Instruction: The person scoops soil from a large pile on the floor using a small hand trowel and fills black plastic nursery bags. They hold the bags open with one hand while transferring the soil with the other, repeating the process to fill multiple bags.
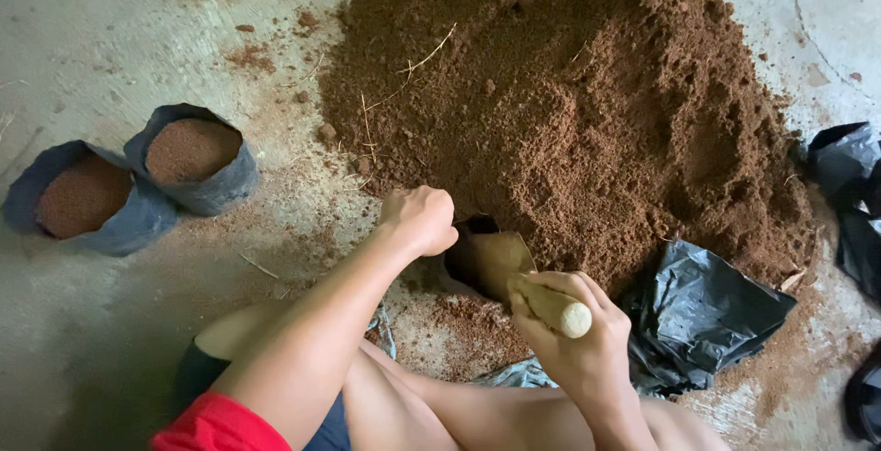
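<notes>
left hand (420,220): curled into a fist, pinching the rim of a small black bag (463,263) and holding its mouth open; the arm reaches out over the knee.
right hand (574,336): wrapped tight around the pale wooden handle (560,309) of a scoop, thumb side up, wrist bent toward the body.
scoop (497,258): its blade is tan and dusty, tipped down into the open mouth of the small black bag, right at the edge of the dirt pile.
small black bag: sits on the floor just past the knees, touching the foot of the pile; how much dirt is in it, i cannot tell, because the scoop and hand hide the inside.
dirt pile (587,111): one big heap of brown crumbly dirt, with a few thin dry stalks on it.
filled bags: two, side by side at the left, well apart from the hands; the near one (83,199) and the far one (193,153) are both full of brown dirt and stand upright, touching each other.
empty bags: a crumpled black heap (702,318) lies flat just beside the right hand; more black plastic (849,199) lies at the right edge.
floor (92,47): grey concrete, dusted with loose dirt.
hands counted: two, both the person's own.
</notes>
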